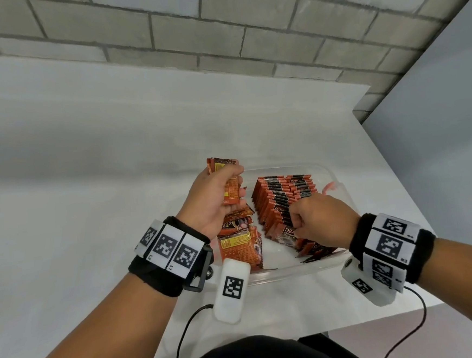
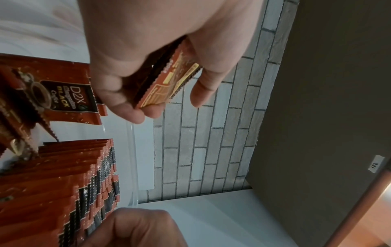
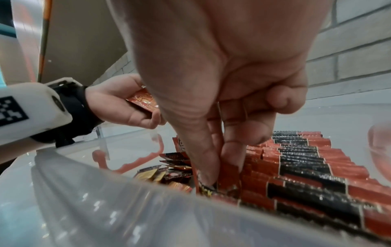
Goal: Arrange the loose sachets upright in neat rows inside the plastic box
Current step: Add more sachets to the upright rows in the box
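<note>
A clear plastic box point(image 1: 293, 273) sits on the white table. Its right half holds upright rows of red-and-black sachets point(image 1: 281, 198) point(image 3: 306, 167). A loose pile of sachets point(image 1: 239, 240) point(image 3: 169, 172) lies in the left half. My left hand point(image 1: 224, 188) point(image 2: 167, 93) hovers above that pile and grips a small stack of sachets point(image 1: 229, 185) point(image 2: 169, 80). My right hand point(image 1: 296, 219) point(image 3: 220, 168) reaches down into the near end of the rows, thumb and fingers pinching one upright sachet point(image 3: 229, 173). A loose "D2X" sachet point(image 2: 69, 95) leans beside the left hand.
The white table point(image 1: 86, 162) stretches left and back to a grey brick wall point(image 1: 217, 33). Its right edge point(image 1: 399, 183) runs close beside the box. A pink latch point(image 1: 328, 187) sits on the box's far right rim. Cables point(image 1: 185, 341) hang from both wrist cameras.
</note>
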Available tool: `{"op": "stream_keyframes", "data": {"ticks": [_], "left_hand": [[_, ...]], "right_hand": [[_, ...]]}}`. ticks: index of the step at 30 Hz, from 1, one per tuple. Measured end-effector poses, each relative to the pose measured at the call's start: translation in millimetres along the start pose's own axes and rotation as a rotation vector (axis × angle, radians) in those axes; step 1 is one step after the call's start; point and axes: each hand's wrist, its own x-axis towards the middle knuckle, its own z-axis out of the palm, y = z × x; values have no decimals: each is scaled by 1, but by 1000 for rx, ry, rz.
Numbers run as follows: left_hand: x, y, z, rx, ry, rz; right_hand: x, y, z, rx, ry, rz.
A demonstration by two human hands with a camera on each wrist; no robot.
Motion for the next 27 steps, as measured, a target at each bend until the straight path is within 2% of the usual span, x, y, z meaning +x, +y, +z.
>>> {"op": "stream_keyframes", "data": {"ticks": [27], "left_hand": [[-1,-3,0,11,-32,-12]], "right_hand": [[-2,-5,6,-134,66,-40]]}}
